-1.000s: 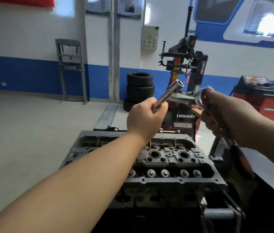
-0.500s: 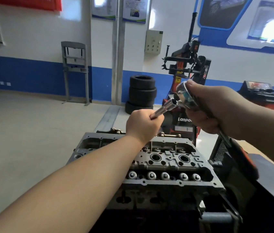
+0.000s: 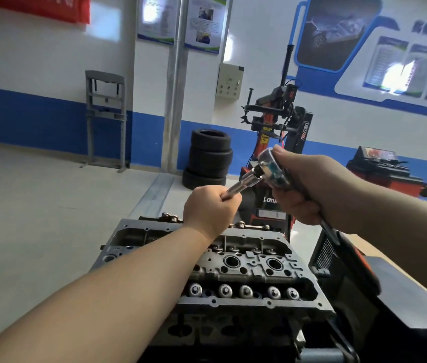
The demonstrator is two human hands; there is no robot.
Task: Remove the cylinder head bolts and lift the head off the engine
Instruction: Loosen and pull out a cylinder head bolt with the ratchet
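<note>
The grey cylinder head (image 3: 236, 268) sits on the engine below my arms, its spark plug wells and a row of valve tops exposed. Above it, my left hand (image 3: 211, 212) grips a chrome socket extension (image 3: 244, 183), which points up and to the right. My right hand (image 3: 309, 189) holds a ratchet wrench (image 3: 272, 167) by its head, and the head meets the socket end of the extension. The ratchet's dark and orange handle (image 3: 348, 255) runs down to the right, below my wrist.
A red and black tyre changer (image 3: 280, 132) stands just behind the engine, with three stacked tyres (image 3: 208, 158) to its left. A red machine (image 3: 380, 169) is at the right wall. A dark bench surface (image 3: 403, 297) lies at my right. Bare floor spreads to the left.
My right hand has brought the ratchet head leftwards onto the end of the extension, which was apart from it a second ago. My left hand has kept its grip and dropped slightly.
</note>
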